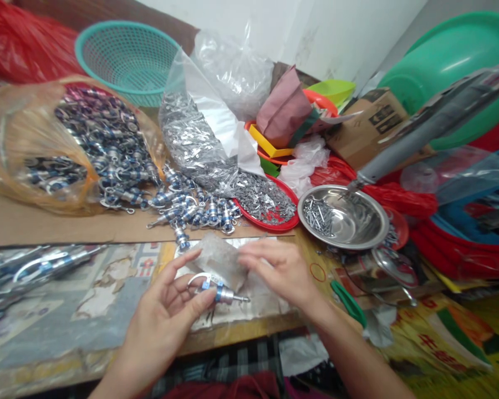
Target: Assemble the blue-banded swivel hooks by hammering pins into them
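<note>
My left hand [172,302] is closed around a blue-and-silver metal fitting [222,293] with a curved white lever and a thin pointed end facing right. Just behind the fitting, a translucent greyish block [220,257] rests on a pale sheet [266,310]. My right hand [280,271] is at the block's right side, thumb and fingers drawn together. Anything between those fingertips is too blurred to make out. Several more such fittings [210,213] lie loose on cardboard beyond the block.
An orange plastic bag [20,149] spills fittings at left. Small flat metal pieces fill a clear bag [187,133] and a red plate [291,221]. Pins lie in a steel bowl [370,224], with a grey hanging tool [432,124] above it. Finished-looking metal parts [37,271] lie at far left.
</note>
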Tool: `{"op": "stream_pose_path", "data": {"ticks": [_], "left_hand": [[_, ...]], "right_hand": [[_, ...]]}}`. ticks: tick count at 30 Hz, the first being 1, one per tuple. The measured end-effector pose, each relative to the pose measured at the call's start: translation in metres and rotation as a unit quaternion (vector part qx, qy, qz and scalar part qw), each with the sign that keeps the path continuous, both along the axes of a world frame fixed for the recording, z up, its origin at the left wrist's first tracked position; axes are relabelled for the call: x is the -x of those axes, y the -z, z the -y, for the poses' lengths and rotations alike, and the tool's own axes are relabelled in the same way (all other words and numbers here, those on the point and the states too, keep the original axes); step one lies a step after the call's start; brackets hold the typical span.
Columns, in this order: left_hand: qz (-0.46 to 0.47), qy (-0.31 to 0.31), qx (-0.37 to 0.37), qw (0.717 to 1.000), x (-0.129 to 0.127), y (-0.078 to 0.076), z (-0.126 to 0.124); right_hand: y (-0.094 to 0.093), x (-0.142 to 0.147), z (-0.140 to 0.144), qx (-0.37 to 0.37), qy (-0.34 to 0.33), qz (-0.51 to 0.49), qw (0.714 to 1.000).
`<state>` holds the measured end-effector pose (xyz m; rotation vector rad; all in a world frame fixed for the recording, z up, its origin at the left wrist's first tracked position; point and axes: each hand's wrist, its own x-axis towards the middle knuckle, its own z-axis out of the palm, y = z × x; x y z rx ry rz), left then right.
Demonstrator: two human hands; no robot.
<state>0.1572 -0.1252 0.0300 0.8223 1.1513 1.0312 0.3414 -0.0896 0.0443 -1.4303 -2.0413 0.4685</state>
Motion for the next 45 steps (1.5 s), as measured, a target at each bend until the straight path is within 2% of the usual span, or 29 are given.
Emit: {"op": "stream_pose_path", "data": {"ticks": [1,2,3,5,9,12,15,18,20,22,25,28,31,35,41,45], "left_hand": [[-0.001,0.006,-0.001,1.000,0.000,0.001,-0.001],[0.000,0.011,-0.003,1.000,0.000,0.001,-0.003],[0.002,0.014,-0.004,1.000,0.000,0.002,-0.004],[0.010,0.013,-0.002,1.000,-0.001,0.004,-0.005],[0.040,0.020,0.005,0.999,-0.002,0.009,-0.008],[0.053,0.013,0.005,0.999,-0.001,0.014,-0.012],[0.054,0.007,0.003,0.998,0.001,0.017,-0.015],[0.052,0.014,0.008,0.998,0.004,0.017,-0.016],[0.051,0.017,0.011,0.998,0.005,0.017,-0.016],[0.054,0.018,0.013,0.998,0.005,0.017,-0.016],[0.063,0.019,0.012,0.998,0.005,0.017,-0.016],[0.069,0.016,0.011,0.997,0.004,0.017,-0.016],[0.070,0.011,0.009,0.997,0.003,0.017,-0.016],[0.075,0.011,0.010,0.997,0.002,0.017,-0.016],[0.066,0.014,0.004,0.998,0.004,0.018,-0.015],[0.065,0.010,0.006,0.998,0.003,0.017,-0.014]], "right_hand": [[0.001,-0.010,-0.016,-0.013,0.088,0.087,0.992],[0.002,-0.020,-0.033,0.009,0.169,0.199,0.965],[0.005,-0.030,-0.049,0.025,0.199,0.233,0.951],[0.011,-0.044,-0.078,0.052,0.229,0.276,0.932],[0.021,-0.050,-0.108,0.073,0.228,0.295,0.925],[0.017,-0.045,-0.110,0.064,0.204,0.274,0.938],[0.009,-0.033,-0.091,0.047,0.154,0.228,0.960],[0.001,-0.014,-0.051,0.017,0.026,0.100,0.995],[-0.002,-0.001,-0.022,-0.026,-0.077,0.023,0.996],[-0.002,0.010,0.001,-0.051,-0.130,0.007,0.990],[0.005,0.022,0.012,-0.074,-0.140,-0.012,0.987],[0.016,0.028,0.004,-0.140,-0.154,-0.056,0.977],[0.024,0.027,-0.004,-0.189,-0.181,-0.049,0.964],[0.024,0.020,0.001,-0.202,-0.185,-0.003,0.962],[0.025,0.018,0.004,-0.238,-0.189,-0.010,0.953],[0.024,0.018,0.003,-0.237,-0.194,0.016,0.952]]}}
